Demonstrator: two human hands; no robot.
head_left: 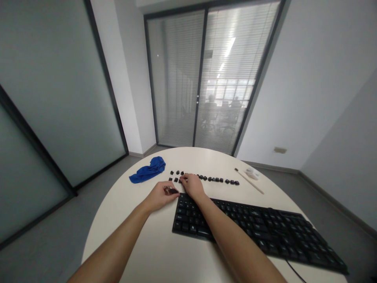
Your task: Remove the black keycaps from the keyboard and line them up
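My left hand is closed around a small black object just beyond the upper left corner of a black keyboard. What kind of object it is I cannot make out. My right hand reaches across the keyboard's left part, its thumb and fingers pinched at a black keycap in the nearer row. Loose keycaps lie in a long line behind the keyboard, with a short second row at its left end. The right hand and wrist hide some of them.
A crumpled blue cloth lies on the left of the round white table. To the right are a thin brush with a pale handle and a small clear plastic packet. The keyboard's cable runs toward the front edge.
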